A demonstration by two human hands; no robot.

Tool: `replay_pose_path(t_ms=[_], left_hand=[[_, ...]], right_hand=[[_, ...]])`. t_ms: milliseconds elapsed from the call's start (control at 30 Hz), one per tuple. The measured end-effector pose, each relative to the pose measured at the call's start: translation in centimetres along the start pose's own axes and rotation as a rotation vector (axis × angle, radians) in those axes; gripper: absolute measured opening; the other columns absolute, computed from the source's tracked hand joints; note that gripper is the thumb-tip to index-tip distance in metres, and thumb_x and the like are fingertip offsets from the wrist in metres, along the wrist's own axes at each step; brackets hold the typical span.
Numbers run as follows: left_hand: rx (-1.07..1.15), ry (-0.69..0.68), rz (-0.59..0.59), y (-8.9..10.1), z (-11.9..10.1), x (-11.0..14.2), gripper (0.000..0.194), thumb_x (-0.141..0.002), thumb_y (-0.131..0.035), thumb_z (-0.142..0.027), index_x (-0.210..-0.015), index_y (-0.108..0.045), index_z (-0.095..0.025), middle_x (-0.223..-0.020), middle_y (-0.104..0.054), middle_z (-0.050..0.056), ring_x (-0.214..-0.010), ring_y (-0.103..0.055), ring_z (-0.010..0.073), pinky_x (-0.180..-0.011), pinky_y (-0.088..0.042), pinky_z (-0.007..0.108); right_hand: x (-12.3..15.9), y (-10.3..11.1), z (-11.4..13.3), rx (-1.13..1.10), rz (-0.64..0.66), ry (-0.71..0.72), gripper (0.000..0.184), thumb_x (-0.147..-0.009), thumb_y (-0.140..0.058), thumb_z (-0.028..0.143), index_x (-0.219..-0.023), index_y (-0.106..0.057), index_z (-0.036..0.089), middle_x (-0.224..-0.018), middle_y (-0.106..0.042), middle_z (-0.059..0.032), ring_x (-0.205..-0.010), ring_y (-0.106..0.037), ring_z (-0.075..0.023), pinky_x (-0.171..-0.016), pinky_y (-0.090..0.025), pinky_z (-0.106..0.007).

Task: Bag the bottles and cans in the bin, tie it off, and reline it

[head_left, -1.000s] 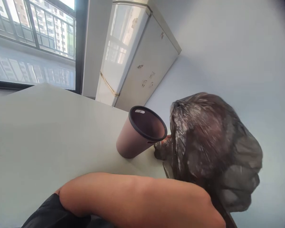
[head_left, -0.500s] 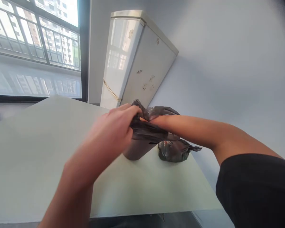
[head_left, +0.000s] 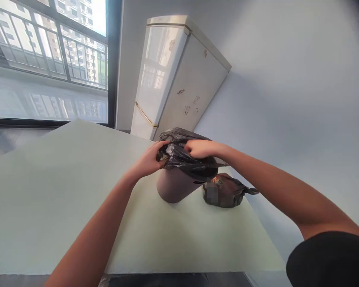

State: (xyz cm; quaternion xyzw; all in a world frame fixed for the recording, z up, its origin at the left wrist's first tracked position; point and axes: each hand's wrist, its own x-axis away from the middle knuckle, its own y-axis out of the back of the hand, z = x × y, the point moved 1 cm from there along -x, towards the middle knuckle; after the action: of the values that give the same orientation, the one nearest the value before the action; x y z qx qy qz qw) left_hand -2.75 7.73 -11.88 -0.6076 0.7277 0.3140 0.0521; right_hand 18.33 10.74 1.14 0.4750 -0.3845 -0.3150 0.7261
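Observation:
A pinkish-brown trash can (head_left: 175,185) stands on the pale table, its mouth covered by a thin black plastic bag (head_left: 179,157). At the can's left rim, my left hand (head_left: 151,159) has its fingers closed on the bag's edge. Over the can's mouth, my right hand (head_left: 202,148) is curled with its fingertips down in the folds of the same bag. The bag drapes over the rim's front and right side. Just right of the can lies a second black plastic bag (head_left: 227,193), with something inside and its top twisted.
The pale table (head_left: 182,243) spreads beneath everything, its near edge low in view. Behind it a white refrigerator (head_left: 182,79) stands near the wall. A window (head_left: 48,67) with railings beyond is at the left.
The bag, earlier billowed out large at the right, came down over the trash can's mouth. Both hands came to the rim; the right hand has since drawn back partly out of the bag.

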Motion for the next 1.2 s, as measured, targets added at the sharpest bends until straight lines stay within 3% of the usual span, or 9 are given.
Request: replay_pose_path(t_ms=[167, 267, 367, 467, 567, 767, 867, 1100, 1200], left_hand=[[0.200, 0.147, -0.008, -0.7, 1.3, -0.6, 0.068, -0.068, -0.064, -0.014, -0.136, -0.066, -0.016, -0.112, -0.074, 0.007, -0.097, -0.068, 0.0221, -0.079, -0.055, 0.029], [0.340, 0.318, 0.112, -1.2, 1.6, -0.6, 0.042, -0.065, -0.061, -0.015, -0.105, -0.070, -0.014, -0.076, -0.062, 0.000, -0.066, -0.053, 0.0125, -0.056, -0.038, 0.022], [0.390, 0.408, 0.137, -1.7, 1.9, 0.5, 0.026, -0.065, -0.062, -0.017, -0.091, -0.065, -0.015, -0.070, -0.054, -0.003, -0.060, -0.046, 0.0093, -0.054, -0.033, 0.022], [0.403, 0.325, 0.074, -1.9, 1.7, 2.6, 0.049, -0.068, -0.065, -0.015, -0.117, -0.067, -0.017, -0.084, -0.061, -0.002, -0.067, -0.050, 0.0101, -0.059, -0.038, 0.022], [0.393, 0.266, 0.000, -2.2, 1.7, 4.9, 0.079, -0.071, -0.069, -0.013, -0.147, -0.054, -0.025, -0.095, -0.063, -0.002, -0.072, -0.053, 0.0105, -0.064, -0.042, 0.022], [0.635, 0.246, -0.138, -4.9, 4.6, 7.1, 0.086, -0.066, -0.079, -0.012, -0.147, -0.054, -0.024, -0.094, -0.064, -0.002, -0.062, -0.050, 0.0070, -0.055, -0.042, 0.020], [0.770, 0.225, -0.215, -6.3, 6.2, 7.5, 0.082, -0.061, -0.085, -0.010, -0.139, -0.064, -0.025, -0.108, -0.070, 0.002, -0.059, -0.052, 0.0046, -0.049, -0.039, 0.017], [1.038, 0.407, -0.273, -6.2, 7.8, 7.9, 0.078, -0.060, -0.090, -0.012, -0.133, -0.073, -0.030, -0.129, -0.074, 0.005, -0.100, -0.074, 0.0205, -0.081, -0.062, 0.027], [1.065, 0.469, -0.384, -5.7, 9.4, 7.7, 0.062, -0.058, -0.085, -0.012, -0.117, -0.078, -0.028, -0.113, -0.078, 0.002, -0.086, -0.072, 0.0162, -0.071, -0.060, 0.024]], right_hand=[[1.6, 1.3, -5.5, -0.210, -0.560, -0.100, 0.019, -0.087, -0.067, 0.032, -0.092, -0.079, 0.018, -0.099, -0.081, -0.0069, -0.089, -0.071, -0.0208, -0.085, -0.056, -0.030], [1.4, -0.2, -9.0, -0.624, -0.363, -0.269, 0.026, -0.089, -0.076, 0.041, -0.090, -0.076, 0.015, -0.095, -0.081, -0.0118, -0.082, -0.072, -0.0212, -0.081, -0.059, -0.032], [2.4, -2.3, -10.6, -0.928, -0.119, -0.351, 0.048, -0.094, -0.068, 0.063, -0.089, -0.074, 0.017, -0.089, -0.080, -0.0117, -0.078, -0.072, -0.0223, -0.078, -0.061, -0.034], [5.7, -3.9, -10.3, -0.953, -0.229, -0.179, 0.057, -0.102, -0.049, 0.072, -0.113, -0.072, 0.021, -0.103, -0.079, -0.0086, -0.095, -0.073, -0.0224, -0.088, -0.059, -0.032], [9.7, -5.1, -9.6, -0.760, -0.518, 0.011, 0.050, -0.100, -0.061, 0.063, -0.137, -0.061, 0.030, -0.114, -0.073, -0.0056, -0.102, -0.069, -0.0214, -0.093, -0.057, -0.034], [12.4, -8.5, -11.5, -0.523, -0.858, 0.306, 0.010, -0.096, -0.070, 0.033, -0.095, -0.077, 0.026, -0.115, -0.060, -0.0075, -0.087, -0.061, -0.0177, -0.077, -0.054, -0.035], [12.0, -11.4, -13.6, -0.644, -1.022, 0.451, 0.012, -0.095, -0.074, 0.036, -0.087, -0.077, 0.027, -0.118, -0.060, -0.0085, -0.103, -0.062, -0.0233, -0.092, -0.055, -0.043], [7.4, -19.9, -16.5, -0.879, -0.847, 0.557, 0.027, -0.093, -0.075, 0.053, -0.086, -0.083, 0.029, -0.143, -0.053, -0.0109, -0.135, -0.057, -0.0349, -0.117, -0.045, -0.055], [4.9, -22.0, -16.2, -1.031, -0.875, 0.552, 0.022, -0.093, -0.076, 0.048, -0.087, -0.081, 0.028, -0.141, -0.057, -0.0107, -0.135, -0.058, -0.0336, -0.113, -0.050, -0.050]])
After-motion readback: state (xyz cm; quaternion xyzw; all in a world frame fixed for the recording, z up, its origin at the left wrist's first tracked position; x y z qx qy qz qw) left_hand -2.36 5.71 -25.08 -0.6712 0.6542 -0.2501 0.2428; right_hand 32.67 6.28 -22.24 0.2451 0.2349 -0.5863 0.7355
